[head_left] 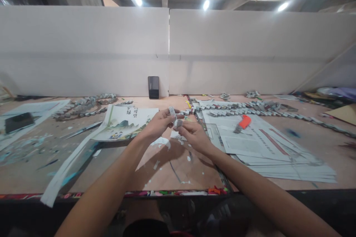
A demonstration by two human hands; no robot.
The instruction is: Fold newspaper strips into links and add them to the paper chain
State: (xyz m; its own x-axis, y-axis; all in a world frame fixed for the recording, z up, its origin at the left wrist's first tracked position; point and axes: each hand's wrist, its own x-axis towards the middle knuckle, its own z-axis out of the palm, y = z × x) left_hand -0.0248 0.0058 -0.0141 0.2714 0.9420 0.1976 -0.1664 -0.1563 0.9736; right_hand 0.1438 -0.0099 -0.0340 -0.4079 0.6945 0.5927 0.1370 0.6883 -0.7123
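Observation:
Above the middle of the table my two hands are close together. My left hand (159, 123) pinches a small folded strip of printed paper (172, 111). Against it, the fingers of my right hand (193, 135) are closed on another small folded paper piece (178, 123). Just beyond my hands begins a zigzag chain of folded paper links (230, 109), which runs off to the right. Whether the pieces in my fingers join that chain I cannot tell. Left of my hands lies a printed sheet with a landscape picture (126, 124).
An orange utility knife (243, 123) rests on stacked printed sheets (258, 148) at right. Scissors (83, 129) and a long paper strip (65, 166) lie left. Another folded-paper chain (83, 104) is at back left. A phone (153, 87) leans on the white partition (83, 44).

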